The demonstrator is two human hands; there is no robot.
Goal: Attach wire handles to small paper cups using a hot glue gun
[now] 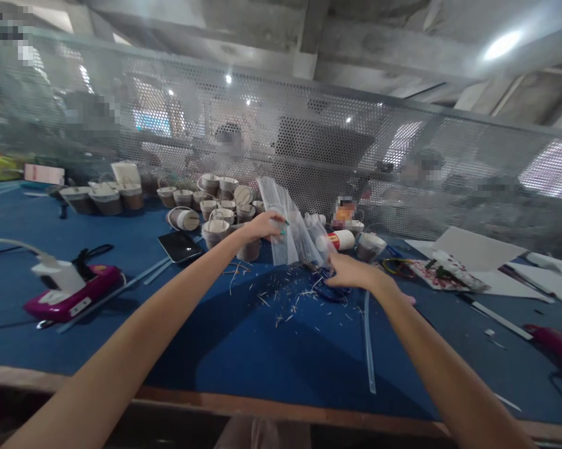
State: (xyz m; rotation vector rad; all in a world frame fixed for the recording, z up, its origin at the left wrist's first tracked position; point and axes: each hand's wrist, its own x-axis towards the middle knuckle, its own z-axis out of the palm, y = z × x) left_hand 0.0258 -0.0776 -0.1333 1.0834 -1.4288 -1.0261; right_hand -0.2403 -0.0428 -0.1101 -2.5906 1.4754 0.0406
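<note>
A clear, creased plastic bag or sheet (293,231) stands spread between my hands above the table. My left hand (265,226), with green-tinted nails, is closed on its left side. At its lower right edge, my right hand (353,271) has thumb and fingers closed around the plastic; the exact grip is blurred. A dark blue looped object (332,290) lies just under my right fingers, too unclear to name. Short pale scraps (285,299) are scattered on the blue table below. Behind the bag, a white roll (341,240) with a red and yellow label lies on its side.
Several small pots with handles (215,231) are grouped behind my left hand, more (106,199) farther left. A phone (179,246), a magenta power strip (75,299), a pale strip (369,343) and white sheets (477,249) lie around. A perforated screen (328,149) borders the back.
</note>
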